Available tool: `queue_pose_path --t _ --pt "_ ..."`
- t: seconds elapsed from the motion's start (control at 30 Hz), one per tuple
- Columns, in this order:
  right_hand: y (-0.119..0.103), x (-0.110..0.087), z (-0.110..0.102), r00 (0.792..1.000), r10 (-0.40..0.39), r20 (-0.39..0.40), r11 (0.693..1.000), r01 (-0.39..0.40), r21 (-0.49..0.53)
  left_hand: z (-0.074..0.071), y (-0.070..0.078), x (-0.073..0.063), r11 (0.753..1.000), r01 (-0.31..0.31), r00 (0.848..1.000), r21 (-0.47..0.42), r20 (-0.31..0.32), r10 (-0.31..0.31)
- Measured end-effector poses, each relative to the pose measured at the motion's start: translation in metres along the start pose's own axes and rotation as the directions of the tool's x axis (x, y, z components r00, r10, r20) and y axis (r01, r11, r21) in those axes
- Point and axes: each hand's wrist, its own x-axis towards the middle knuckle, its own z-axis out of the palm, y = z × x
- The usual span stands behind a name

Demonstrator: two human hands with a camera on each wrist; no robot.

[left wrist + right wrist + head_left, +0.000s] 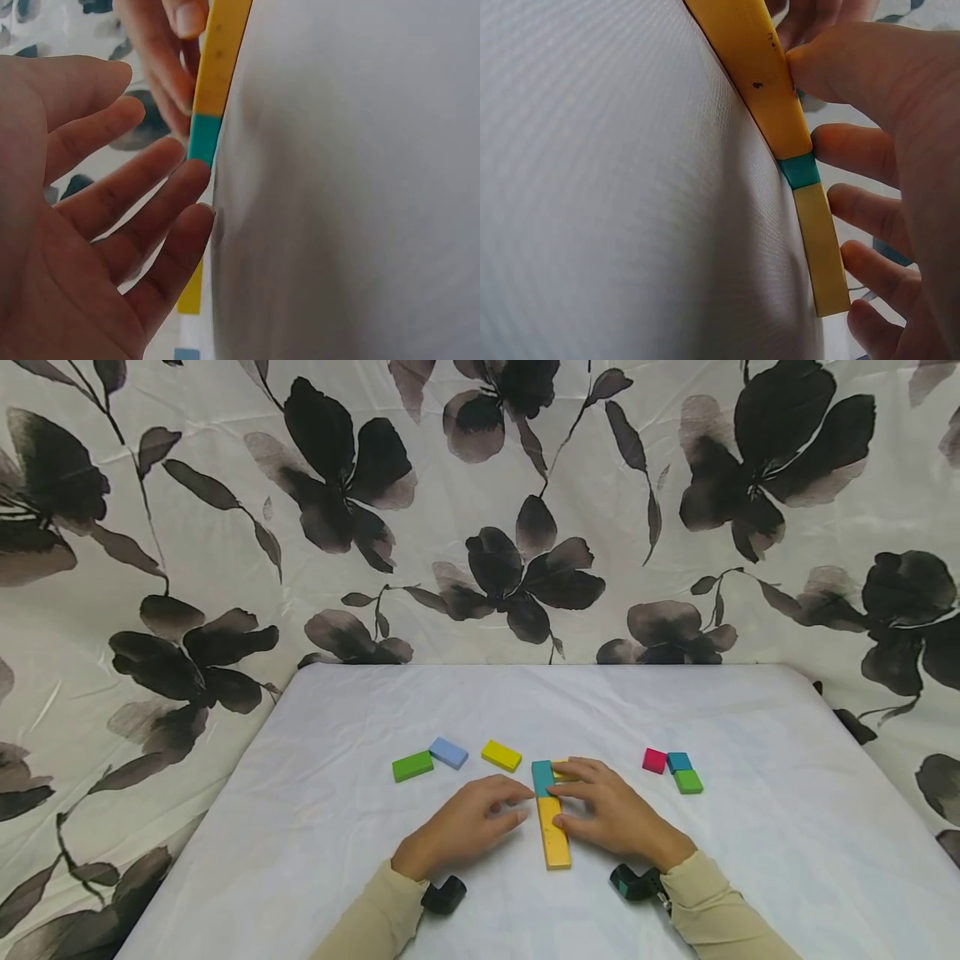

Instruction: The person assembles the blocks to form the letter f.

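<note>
A long orange-yellow block [553, 839] lies on the white table with a teal block [542, 779] against its far end. Beside the teal block, a yellow block [822, 251] extends to the right, largely covered by fingers in the head view. My right hand [618, 814] is spread over this row; its thumb touches the long block and its fingertips rest along the teal and yellow ones. To the left of the row, my left hand [461, 827] has loosely bent fingers, fingertips close to the teal block's side, and holds nothing.
Left of the row lie a green block [412, 767], a light blue block [449, 752] and another yellow block [501, 756]. A red block [655, 761], a blue block [679, 762] and a small green block [689, 782] sit together at right. Floral cloth [420, 485] hangs behind the table.
</note>
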Motion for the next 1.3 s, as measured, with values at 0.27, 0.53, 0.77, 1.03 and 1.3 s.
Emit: queue_pose_path --t 0.27,0.53,0.77,1.03,1.3 --pt "0.001 -0.001 0.001 1.000 -0.007 -0.010 1.000 0.007 0.008 -0.011 -0.004 0.009 1.000 0.025 0.999 -0.013 -0.037 -0.026" --pt "0.001 0.000 0.000 1.000 -0.003 -0.005 1.000 0.003 0.005 -0.020 -0.004 0.018 0.998 0.054 0.995 0.026 -0.090 -0.052" --pt "0.002 0.001 0.001 1.000 -0.002 -0.005 1.000 0.002 0.004 -0.023 -0.005 0.027 0.986 0.023 0.989 0.163 -0.145 0.000" --pt "0.002 0.001 0.002 1.000 -0.009 -0.004 1.000 0.009 0.009 -0.020 -0.006 0.034 0.924 0.003 0.979 0.384 -0.190 0.075" --pt "0.002 0.000 0.001 1.000 -0.001 -0.006 1.000 0.001 0.017 -0.021 -0.006 0.044 0.854 0.029 0.977 0.520 -0.195 0.085"
